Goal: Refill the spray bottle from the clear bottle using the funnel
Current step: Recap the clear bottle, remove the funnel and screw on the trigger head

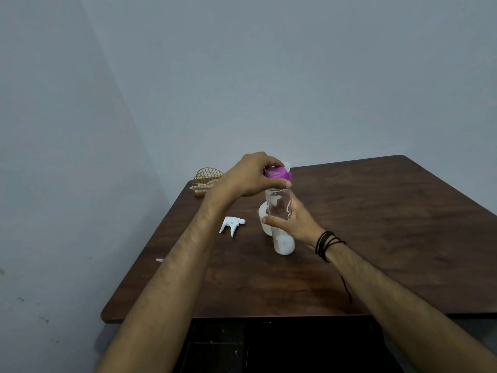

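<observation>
- I see the brown table (376, 224) spreading out under both my hands, with a grey wall behind it.
- My right hand (294, 220) is wrapped around the middle of the clear bottle (278, 204), thumb across the near side, and it holds the bottle upright above the tabletop.
- My left hand (251, 176) comes in from above that grip, its fingers curled over the purple cap (278, 175) on the bottle's top.
- The white spray bottle (283, 243) stands on the table directly below and just behind my right hand, its top hidden by the clear bottle; I cannot tell whether they touch.
- A sliver of white that may be the funnel (287, 165) peeks out just beyond the cap and my left fingers.
- A wire basket (208, 179) sits past my left wrist at the table's far corner.
- The white spray trigger (230, 224) lies on the table left of my right-hand grip, under my left forearm.
- Black cords (326, 244) circle my right wrist.
</observation>
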`<state>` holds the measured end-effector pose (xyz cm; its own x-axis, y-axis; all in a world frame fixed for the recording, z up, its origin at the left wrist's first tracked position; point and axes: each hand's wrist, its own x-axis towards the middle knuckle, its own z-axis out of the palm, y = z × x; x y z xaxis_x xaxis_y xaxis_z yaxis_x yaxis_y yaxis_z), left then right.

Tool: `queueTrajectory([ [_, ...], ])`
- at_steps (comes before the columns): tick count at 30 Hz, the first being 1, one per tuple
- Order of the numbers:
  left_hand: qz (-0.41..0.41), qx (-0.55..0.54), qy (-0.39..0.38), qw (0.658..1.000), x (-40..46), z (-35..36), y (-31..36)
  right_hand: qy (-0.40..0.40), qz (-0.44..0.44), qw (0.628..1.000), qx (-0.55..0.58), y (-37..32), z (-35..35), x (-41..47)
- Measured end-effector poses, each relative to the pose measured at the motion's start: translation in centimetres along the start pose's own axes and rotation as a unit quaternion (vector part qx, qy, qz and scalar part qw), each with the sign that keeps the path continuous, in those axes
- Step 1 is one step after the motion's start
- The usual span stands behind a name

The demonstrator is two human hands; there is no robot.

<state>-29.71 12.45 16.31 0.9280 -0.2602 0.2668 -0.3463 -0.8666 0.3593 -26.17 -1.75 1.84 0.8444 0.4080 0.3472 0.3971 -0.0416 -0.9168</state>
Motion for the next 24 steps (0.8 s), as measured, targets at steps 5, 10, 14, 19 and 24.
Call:
queueTrajectory([
  [5,-0.026,0.093,-0.008,0.995,0.5,-0.5,1.2,0.001,0.011,1.0,-0.014,-0.1,0.0,-0.1],
  [10,0.029,0.04,-0.158,0.986,1.0,-2.4,1.6,-0.005,0.004,1.0,-0.029,-0.3,0.0,-0.2],
  [14,0.029,0.003,-0.119,0.992,0.5,-2.7,1.6,-0.005,0.004,1.0,-0.028,-0.4,0.0,-0.4],
  [19,-0.093,0.201,-0.044,0.974,0.9,-1.9,2.1,-0.01,0.002,1.0,-0.03,-0.8,0.1,-0.5],
  [24,0.071,0.012,-0.192,0.979,0.4,-2.7,1.9,-0.003,0.007,0.999,-0.036,-0.6,-0.1,-0.5],
])
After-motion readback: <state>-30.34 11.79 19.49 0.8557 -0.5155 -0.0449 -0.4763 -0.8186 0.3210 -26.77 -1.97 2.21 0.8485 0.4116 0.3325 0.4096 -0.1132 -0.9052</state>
